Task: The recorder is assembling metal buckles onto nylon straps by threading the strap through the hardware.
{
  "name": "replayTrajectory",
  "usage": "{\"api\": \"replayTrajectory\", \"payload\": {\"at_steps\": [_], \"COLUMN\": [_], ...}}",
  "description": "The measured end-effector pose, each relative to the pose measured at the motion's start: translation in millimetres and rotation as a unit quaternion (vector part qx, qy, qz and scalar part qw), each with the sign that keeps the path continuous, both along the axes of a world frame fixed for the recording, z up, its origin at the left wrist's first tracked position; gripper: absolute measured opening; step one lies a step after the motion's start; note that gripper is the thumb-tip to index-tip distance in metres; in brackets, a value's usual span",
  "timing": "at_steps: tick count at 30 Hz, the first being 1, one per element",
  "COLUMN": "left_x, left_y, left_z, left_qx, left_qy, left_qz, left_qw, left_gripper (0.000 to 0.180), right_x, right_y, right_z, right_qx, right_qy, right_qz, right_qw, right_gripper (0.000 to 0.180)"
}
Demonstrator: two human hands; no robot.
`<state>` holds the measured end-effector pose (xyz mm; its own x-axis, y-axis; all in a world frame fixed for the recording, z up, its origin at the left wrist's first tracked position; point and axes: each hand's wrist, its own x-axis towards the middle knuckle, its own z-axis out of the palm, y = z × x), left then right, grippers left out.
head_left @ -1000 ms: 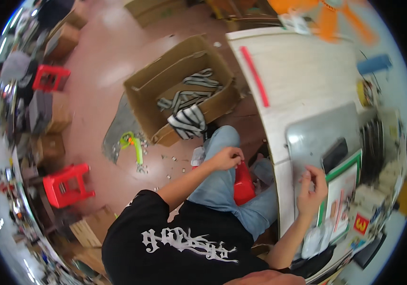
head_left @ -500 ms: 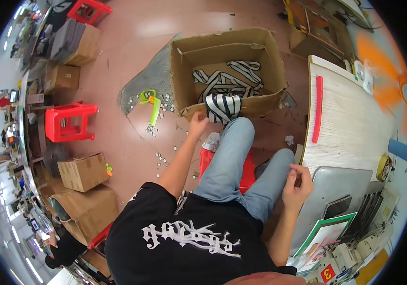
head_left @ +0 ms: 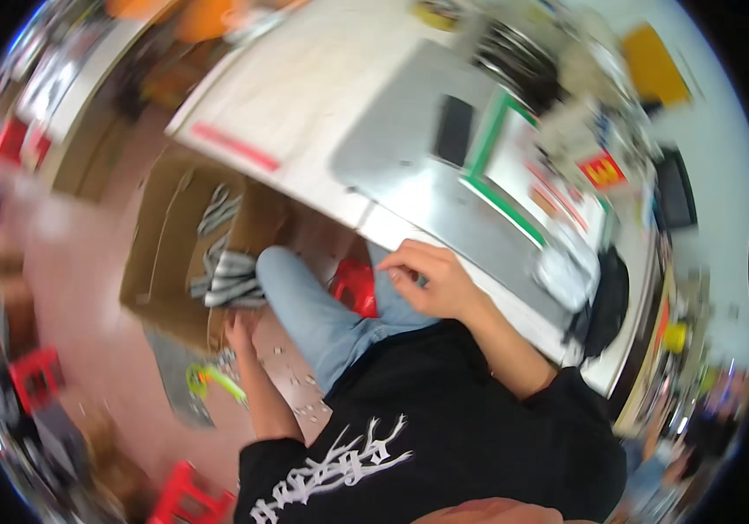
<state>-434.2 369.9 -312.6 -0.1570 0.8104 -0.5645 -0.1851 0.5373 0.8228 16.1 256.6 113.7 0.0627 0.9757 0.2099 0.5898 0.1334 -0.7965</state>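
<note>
My left hand (head_left: 239, 332) is beside the near rim of a cardboard box (head_left: 150, 249), close to a bundle of black-and-white striped straps (head_left: 233, 281) draped over that rim. Its fingers are smeared by motion, so I cannot tell whether they grip the straps. More striped strap (head_left: 219, 210) lies inside the box. Above my lap, by the table's edge, my right hand (head_left: 431, 281) hovers with loosely bent fingers. A gap shows between thumb and forefinger, and nothing is visible in it.
A white table (head_left: 304, 96) at the upper right bears a red strip (head_left: 234, 146), a grey metal sheet (head_left: 383, 131), a dark phone (head_left: 454, 131) and a green-edged frame (head_left: 490, 140). Small scattered pieces and a yellow-green band (head_left: 221, 382) lie on the floor. Red stools (head_left: 38, 378) stand at left.
My view has swung to the right, bringing more of the table in and shifting the box leftward. My right hand has risen from beside my knee to the table's edge. My left hand stays near the straps.
</note>
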Motion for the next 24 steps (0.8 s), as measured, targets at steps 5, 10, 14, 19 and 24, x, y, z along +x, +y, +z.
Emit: {"api": "replayTrajectory", "payload": {"at_steps": [5, 10, 14, 19, 24], "left_x": [43, 120, 195, 314, 436], "left_y": [-35, -10, 13, -14, -67], "left_z": [73, 199, 287, 388, 429], "left_qx": [0.017, 0.194, 0.337, 0.364, 0.476], "left_qy": [0.012, 0.002, -0.063, -0.197, -0.121], "left_qz": [-0.078, -0.089, -0.285, -0.507, -0.638], "left_qw": [0.997, 0.977, 0.895, 0.756, 0.593], "left_gripper": [0.020, 0.011, 0.009, 0.018, 0.033], "right_x": [124, 190, 184, 172, 171], "right_y": [-145, -264, -243, -218, -206], "right_z": [27, 27, -9, -1, 27], "right_qx": [0.022, -0.238, -0.128, -0.077, -0.034], "right_qy": [-0.138, -0.279, -0.295, -0.236, -0.209], "right_qz": [-0.380, -0.465, -0.521, -0.532, -0.466], "right_qw": [0.914, 0.806, 0.791, 0.810, 0.859], "right_gripper": [0.012, 0.054, 0.053, 0.047, 0.035]}}
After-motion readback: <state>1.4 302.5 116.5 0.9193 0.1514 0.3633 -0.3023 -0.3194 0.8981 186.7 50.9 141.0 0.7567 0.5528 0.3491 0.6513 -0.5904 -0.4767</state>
